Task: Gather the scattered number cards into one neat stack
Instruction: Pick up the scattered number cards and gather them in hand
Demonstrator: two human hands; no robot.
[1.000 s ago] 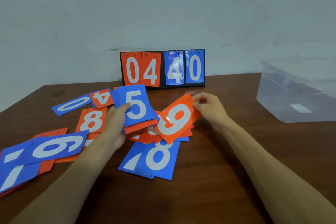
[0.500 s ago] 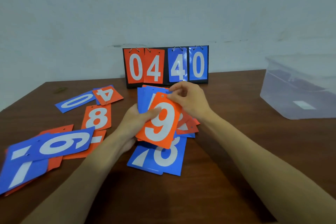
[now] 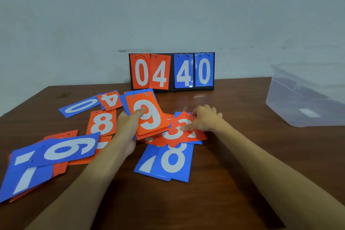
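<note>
Where the wooden table [image 3: 186,207] comes nearest, a blue 8 card [image 3: 173,160] overlaps a blue 7 card [image 3: 145,166], and a loose heap topped by a blue 6 card [image 3: 65,149] sprawls at the left; just beyond, the left hand [image 3: 127,130] grips a stack of cards [image 3: 149,117] topped by an orange 6, thumb across its face; the right hand [image 3: 207,119] pinches an orange 3 card [image 3: 177,130] lying on other cards, thumb on it, fingers curled over its far edge. Farther off lie an orange 8 card [image 3: 102,123], an orange 4 card [image 3: 111,100] and a blue 0 card [image 3: 80,107]; a scoreboard [image 3: 171,72] stands by the wall, a clear plastic box [image 3: 306,99] to its right.
</note>
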